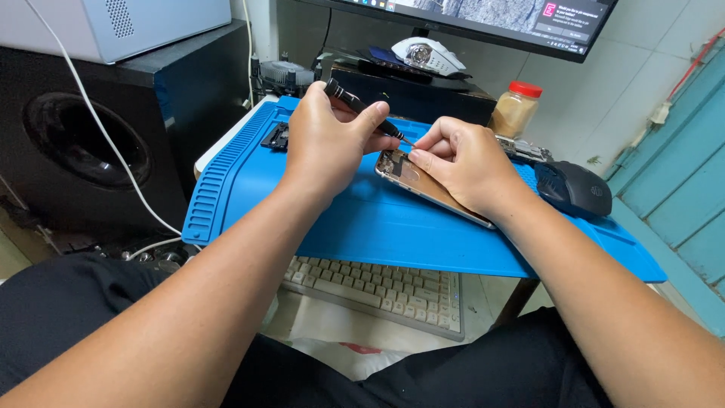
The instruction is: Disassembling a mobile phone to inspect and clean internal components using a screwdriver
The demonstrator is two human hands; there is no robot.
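My left hand (pixel 326 143) grips a black screwdriver (pixel 347 98), its tip pointing down at the top corner of an opened phone (pixel 411 181). The phone lies tilted on a blue work mat (pixel 362 219), its inner parts showing at the upper end. My right hand (pixel 461 162) rests over the phone and holds it steady, with the fingertips pinched close to the screwdriver tip. Whether a small screw sits between those fingers is too small to tell.
A black mouse (pixel 575 189) lies on the mat's right side, near a jar with a red lid (pixel 514 109). A small black part (pixel 276 137) sits at the mat's left. A keyboard (pixel 377 291) lies below the mat. A speaker (pixel 83 136) stands left; a monitor (pixel 491 19) behind.
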